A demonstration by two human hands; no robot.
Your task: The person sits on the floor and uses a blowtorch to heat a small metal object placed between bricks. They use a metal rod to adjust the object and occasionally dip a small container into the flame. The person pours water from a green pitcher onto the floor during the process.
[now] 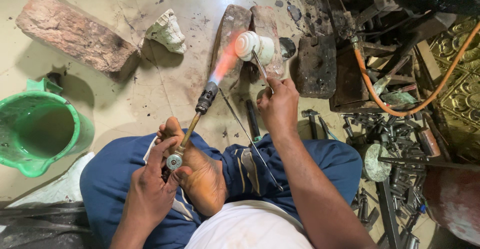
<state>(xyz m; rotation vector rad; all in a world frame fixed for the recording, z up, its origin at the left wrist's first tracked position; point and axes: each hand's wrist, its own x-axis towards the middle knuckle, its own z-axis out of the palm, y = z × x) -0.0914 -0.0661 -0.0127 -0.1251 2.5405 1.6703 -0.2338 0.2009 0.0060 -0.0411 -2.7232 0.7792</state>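
Head view, looking down on a seated person's lap and floor. Item: white ribbed dome-shaped piece [248, 44], rounded and grooved in rings, sitting against a pale cylindrical block [267, 49] on two reddish bricks [250, 24], well ahead of the knees. It is looking hard, stiff and probably brittle, and is being heated, so bare fingers should be staying off it; the sound hold is by tool at its rim, as is happening now. The right hand [279, 104] is closing its fingers round thin metal tongs [261, 66], whose tip is touching the piece's lower edge. The left hand [152, 186] is wrapping loosely about the valve end of a brass-stemmed gas torch [197, 116], thumb and fingers on the round knob; its pink-orange flame [225, 59] is playing along the brick toward the piece. A bare foot [197, 171] is lying beneath the torch stem. Nearby: a green plastic bucket [37, 129] far left, a loose brick [75, 31], an orange hose [400, 109], and scattered metal punches [395, 144] to the right.
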